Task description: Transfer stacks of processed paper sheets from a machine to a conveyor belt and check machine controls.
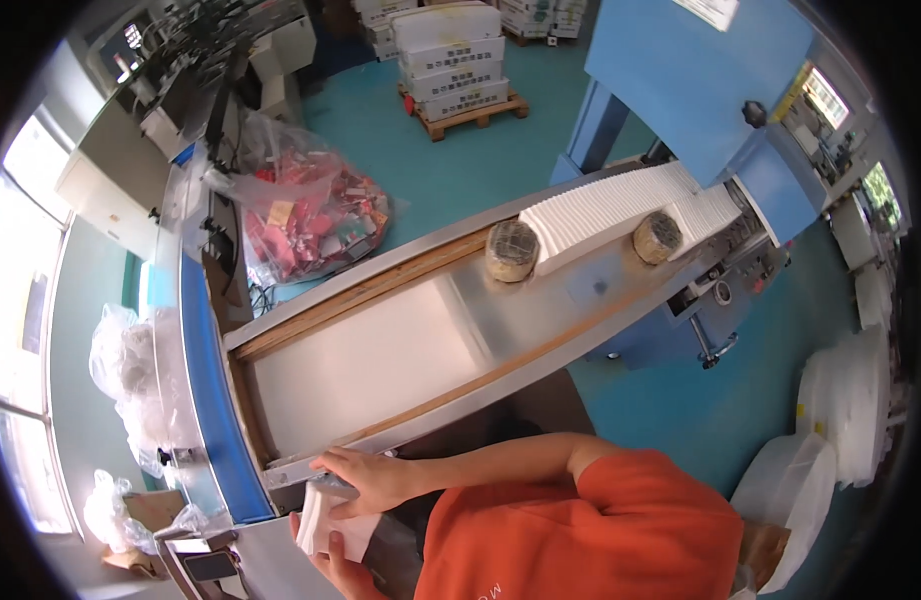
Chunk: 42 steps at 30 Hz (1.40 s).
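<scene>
Just below the near left corner of the metal tray, my two hands hold a small white block, perhaps a stack of paper pieces. My left hand is closed round its lower part, with fingers on both sides. My right hand reaches across from the right and grips its upper part. A long row of white, thin-edged pieces stands along the tray's far side. Two tape-wrapped cylinders stand against that row. A flat white sheet covers the tray's left part.
A blue machine stands at the tray's right end. A blue belt runs along the left. Behind the tray sits a clear bag of red scraps. White boxes are stacked on a pallet farther back. Large white rolls stand at right.
</scene>
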### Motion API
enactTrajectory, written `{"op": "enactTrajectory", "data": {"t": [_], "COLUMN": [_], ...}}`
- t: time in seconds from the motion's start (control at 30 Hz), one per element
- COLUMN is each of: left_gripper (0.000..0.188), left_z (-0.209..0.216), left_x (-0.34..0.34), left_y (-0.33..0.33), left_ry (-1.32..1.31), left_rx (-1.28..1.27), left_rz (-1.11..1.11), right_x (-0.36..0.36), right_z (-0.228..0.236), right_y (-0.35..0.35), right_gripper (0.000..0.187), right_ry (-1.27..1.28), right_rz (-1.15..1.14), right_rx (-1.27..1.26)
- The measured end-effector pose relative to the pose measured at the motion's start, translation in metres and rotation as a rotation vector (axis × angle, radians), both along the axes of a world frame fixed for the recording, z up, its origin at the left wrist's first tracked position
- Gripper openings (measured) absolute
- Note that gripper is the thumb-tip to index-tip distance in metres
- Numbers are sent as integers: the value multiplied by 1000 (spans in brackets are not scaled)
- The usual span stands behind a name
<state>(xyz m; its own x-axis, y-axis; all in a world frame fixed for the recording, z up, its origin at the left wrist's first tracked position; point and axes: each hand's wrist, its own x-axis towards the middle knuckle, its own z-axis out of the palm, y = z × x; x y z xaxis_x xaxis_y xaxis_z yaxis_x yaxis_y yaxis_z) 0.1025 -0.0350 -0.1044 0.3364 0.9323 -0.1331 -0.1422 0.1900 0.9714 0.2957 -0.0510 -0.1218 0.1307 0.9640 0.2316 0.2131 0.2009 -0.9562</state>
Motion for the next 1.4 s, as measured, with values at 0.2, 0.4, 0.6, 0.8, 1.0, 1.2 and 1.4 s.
{"op": "enactTrajectory", "data": {"t": [0.2,0.4,0.6,0.8,1.0,1.2,1.4], "left_gripper": [83,96,58,76,83,83,83], "left_z": [-45,-110,-82,-66,-75,-70,-66], "left_x": [-90,-120,-144,-143,-135,-119,-112], "left_y": [35,35,26,49,59,76,80], "left_ry": [388,260,89,151,216,147,193], "left_rx": [253,213,-67,-183,-163,-194,-180], "left_rz": [933,1040,998,1008,1007,975,1005], "right_x": [-96,-177,-228,-235,-199,-210,-183], "right_z": [-3,-82,-51,-73,-65,-54,-65], "right_y": [60,119,142,168,183,191,201], "right_gripper": [48,73,52,45,30,44,28], "right_ry": [175,171,-136,291,345,-58,311], "right_rz": [345,616,544,516,478,718,660], "right_rx": [-294,-524,-469,-760,-804,-600,-1038]}}
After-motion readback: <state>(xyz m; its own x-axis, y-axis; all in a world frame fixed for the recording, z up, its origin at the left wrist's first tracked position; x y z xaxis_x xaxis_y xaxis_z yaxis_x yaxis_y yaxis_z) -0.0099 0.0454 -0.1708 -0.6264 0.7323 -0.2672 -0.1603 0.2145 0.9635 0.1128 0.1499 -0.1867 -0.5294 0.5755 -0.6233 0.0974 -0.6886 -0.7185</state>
